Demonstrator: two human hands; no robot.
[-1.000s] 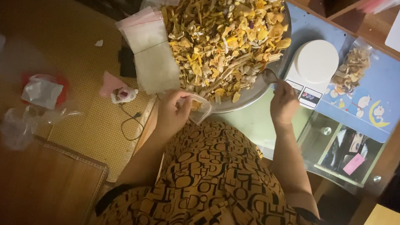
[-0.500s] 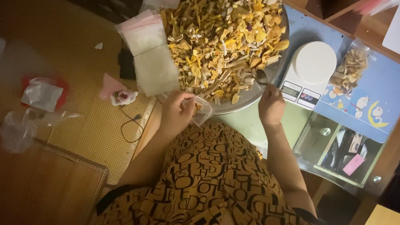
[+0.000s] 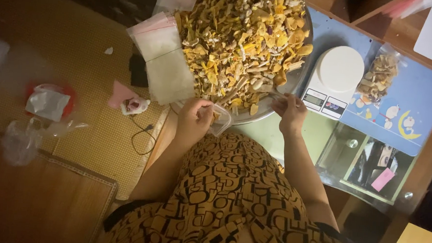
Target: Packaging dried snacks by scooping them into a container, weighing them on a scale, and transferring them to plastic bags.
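Note:
A large metal tray (image 3: pixel 297 76) holds a heap of dried yellow and beige pieces (image 3: pixel 240 39). My left hand (image 3: pixel 195 119) grips a small clear plastic bag (image 3: pixel 221 120) held open at the tray's near rim. My right hand (image 3: pixel 289 112) holds a metal spoon (image 3: pixel 272 92) whose bowl is pushed into the heap at the tray's near edge. A white kitchen scale (image 3: pixel 332 78) sits just right of the tray. Beyond it lies a filled clear bag (image 3: pixel 377 75) of the same dried pieces.
A stack of empty zip bags (image 3: pixel 163 54) lies left of the tray. The blue mat (image 3: pixel 414 97) covers a glass tabletop (image 3: pixel 366 164). On the floor mat at left lie crumpled plastic bags (image 3: pixel 44 102), a pink item (image 3: pixel 128 101) and a black cable (image 3: pixel 141 132).
My right hand has moved left from beside the scale, bringing the spoon into the heap at the tray's near edge. My left hand has kept the bag at the rim.

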